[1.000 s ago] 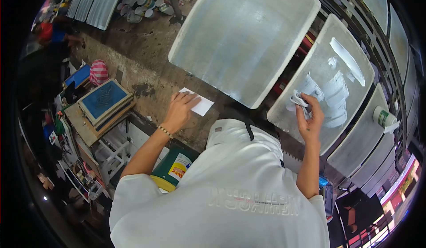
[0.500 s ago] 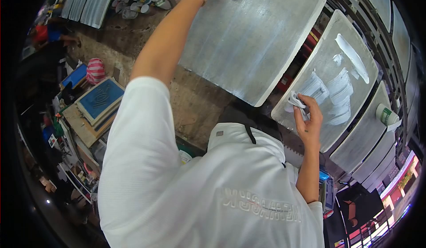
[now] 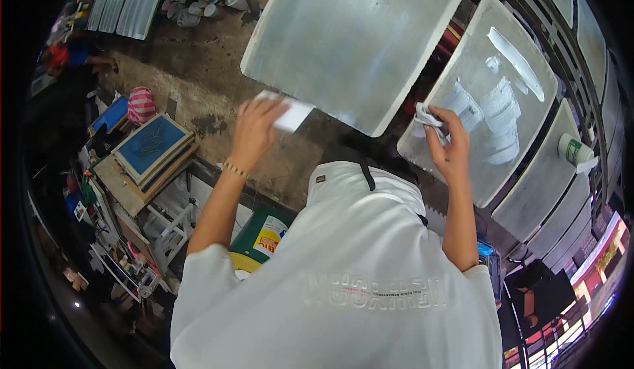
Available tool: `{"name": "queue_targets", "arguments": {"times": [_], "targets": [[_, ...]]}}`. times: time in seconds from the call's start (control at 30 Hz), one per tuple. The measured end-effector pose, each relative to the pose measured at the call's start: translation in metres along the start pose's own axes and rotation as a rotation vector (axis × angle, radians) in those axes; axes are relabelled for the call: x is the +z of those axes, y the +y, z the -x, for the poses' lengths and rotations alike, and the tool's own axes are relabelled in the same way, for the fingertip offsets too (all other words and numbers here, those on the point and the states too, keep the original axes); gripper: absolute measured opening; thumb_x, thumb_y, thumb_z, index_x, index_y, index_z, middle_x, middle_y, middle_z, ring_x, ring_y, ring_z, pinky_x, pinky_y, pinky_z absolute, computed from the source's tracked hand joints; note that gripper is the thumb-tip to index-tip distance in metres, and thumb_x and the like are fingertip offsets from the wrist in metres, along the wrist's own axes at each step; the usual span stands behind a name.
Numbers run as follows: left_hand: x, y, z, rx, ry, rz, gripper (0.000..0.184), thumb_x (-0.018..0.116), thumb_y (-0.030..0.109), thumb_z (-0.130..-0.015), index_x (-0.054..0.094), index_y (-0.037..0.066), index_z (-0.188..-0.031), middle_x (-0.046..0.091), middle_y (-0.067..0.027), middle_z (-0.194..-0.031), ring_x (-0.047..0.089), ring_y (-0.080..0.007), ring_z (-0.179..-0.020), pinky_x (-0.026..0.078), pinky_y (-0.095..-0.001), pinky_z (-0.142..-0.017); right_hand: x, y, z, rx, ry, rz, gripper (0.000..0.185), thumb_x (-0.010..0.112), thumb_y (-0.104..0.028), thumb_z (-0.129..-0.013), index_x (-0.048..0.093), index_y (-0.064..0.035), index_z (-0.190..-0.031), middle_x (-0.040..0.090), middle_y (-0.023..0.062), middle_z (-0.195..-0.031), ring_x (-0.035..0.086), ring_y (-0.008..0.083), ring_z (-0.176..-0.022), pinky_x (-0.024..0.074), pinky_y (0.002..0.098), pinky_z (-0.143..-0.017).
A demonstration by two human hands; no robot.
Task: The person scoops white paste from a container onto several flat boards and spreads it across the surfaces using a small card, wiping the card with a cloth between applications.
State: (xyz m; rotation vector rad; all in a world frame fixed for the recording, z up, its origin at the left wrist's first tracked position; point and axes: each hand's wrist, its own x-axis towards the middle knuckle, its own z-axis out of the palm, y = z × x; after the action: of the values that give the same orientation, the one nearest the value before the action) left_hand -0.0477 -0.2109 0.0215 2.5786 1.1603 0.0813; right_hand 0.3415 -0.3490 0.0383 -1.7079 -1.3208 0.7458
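Closed fingers of my left hand (image 3: 256, 130) grip a flat white rectangular card (image 3: 294, 115), held just off the near left corner of a large grey board (image 3: 360, 35). The board has rounded corners and a smooth, faintly streaked face. My right hand (image 3: 452, 150) pinches a crumpled white cloth (image 3: 428, 119) over the near left corner of a second grey board (image 3: 456, 82). Thick smears of white paste (image 3: 500, 121) lie on that second board, beside the right hand. Whether the cloth touches the board I cannot tell.
A white tub with a green label (image 3: 576, 150) lies on another board (image 3: 538, 181) at right. Framed blue screens (image 3: 150, 146) are stacked at left. A green bucket (image 3: 254, 234) stands by my left elbow. A person in red (image 3: 58, 57) is far left.
My left hand has come from the far edge of the large board back toward me, past its near corner, with the white card. My right hand stays near the second board's corner.
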Motion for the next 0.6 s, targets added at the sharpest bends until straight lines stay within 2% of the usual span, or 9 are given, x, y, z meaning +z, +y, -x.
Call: {"name": "queue_targets", "arguments": {"times": [0.1,0.2,0.3,0.43,0.53,0.6], "targets": [[0.009,0.043,-0.077,0.162,0.113,0.08,0.049,0.06,-0.005,-0.076,0.074,0.015,-0.119,0.07,-0.008,-0.127,0.061,-0.0285,-0.122,0.041,-0.0483,-0.107,-0.005,-0.004,0.005,0.014,0.015,0.003,0.032,0.067,0.002,-0.086,0.067,-0.0009,-0.118,0.071,0.0155,-0.108,0.07,0.0292,-0.098,0.0536,0.0354,-0.087],[0.042,0.078,-0.082,0.208,0.135,0.031,0.047,0.061,-0.003,-0.077,0.074,0.015,-0.119,0.069,-0.0079,-0.128,0.06,-0.0301,-0.122,0.039,-0.0492,-0.108,-0.016,-0.004,0.014,0.024,0.06,0.014,0.032,0.068,0.002,-0.086,0.067,-0.0008,-0.118,0.071,0.0155,-0.107,0.07,0.0286,-0.099,0.0537,0.0351,-0.087],[0.066,0.086,-0.021,0.146,0.095,-0.02,0.041,0.062,0.001,-0.079,0.074,0.013,-0.117,0.069,-0.0073,-0.127,0.057,-0.0303,-0.125,0.038,-0.0501,-0.108,-0.024,0.0,0.032,0.06,0.084,0.033,0.032,0.068,0.001,-0.086,0.067,-0.0006,-0.118,0.071,0.0159,-0.106,0.07,0.0287,-0.098,0.0537,0.0353,-0.087],[0.073,0.064,0.083,-0.02,-0.24,-0.022,0.042,0.062,0.003,-0.076,0.074,0.011,-0.115,0.068,-0.0097,-0.128,0.056,-0.0325,-0.124,0.037,-0.052,-0.108,-0.027,0.006,0.054,0.104,0.055,0.036,0.033,0.068,0.0,-0.086,0.067,-0.0007,-0.118,0.07,0.0172,-0.106,0.07,0.0314,-0.098,0.0533,0.0369,-0.087],[0.053,0.055,0.088,-0.074,-0.183,-0.012,0.045,0.061,0.0,-0.075,0.075,0.012,-0.116,0.068,-0.0101,-0.128,0.057,-0.0328,-0.124,0.037,-0.0516,-0.108,-0.032,0.009,0.068,0.084,0.046,0.05,0.033,0.067,0.0,-0.085,0.067,-0.0007,-0.118,0.07,0.0182,-0.105,0.069,0.0342,-0.098,0.0525,0.0382,-0.088],[0.041,0.054,0.056,-0.075,-0.087,-0.004,0.048,0.061,-0.002,-0.073,0.075,0.011,-0.118,0.068,-0.0106,-0.129,0.057,-0.0327,-0.123,0.037,-0.0509,-0.109,-0.039,0.011,0.081,0.088,0.046,0.081,0.033,0.067,0.0,-0.085,0.067,-0.0008,-0.118,0.07,0.019,-0.106,0.068,0.0363,-0.098,0.0521,0.0393,-0.088]]}}
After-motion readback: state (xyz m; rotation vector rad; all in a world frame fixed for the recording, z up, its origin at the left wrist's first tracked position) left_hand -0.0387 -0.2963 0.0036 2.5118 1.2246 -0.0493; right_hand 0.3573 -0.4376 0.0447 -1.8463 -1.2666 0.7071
